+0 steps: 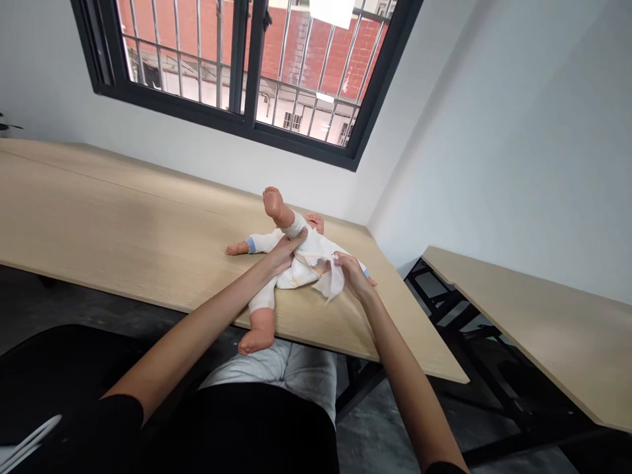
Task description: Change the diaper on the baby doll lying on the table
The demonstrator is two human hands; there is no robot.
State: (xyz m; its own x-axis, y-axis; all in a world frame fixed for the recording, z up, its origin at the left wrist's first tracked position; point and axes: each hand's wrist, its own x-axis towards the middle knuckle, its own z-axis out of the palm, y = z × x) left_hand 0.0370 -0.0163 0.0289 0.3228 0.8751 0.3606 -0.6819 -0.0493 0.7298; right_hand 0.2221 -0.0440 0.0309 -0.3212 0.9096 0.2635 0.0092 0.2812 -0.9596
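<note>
Flesh-toned vinyl baby doll in a soft white cotton garment, lying on its back on a pale wood-grain laminate tabletop, with 1 bare foot hanging past the tabletop's near edge. The left hand is half closed, its fingers curled over the doll's raised thigh; the right hand pinches a crumpled white tissue-like wipe above the doll's middle. Risk: smooth laminate and slick, rounded vinyl offer little grip, so a firm push toward the near edge could slide the doll off, and the thin wipe could tear.
</note>
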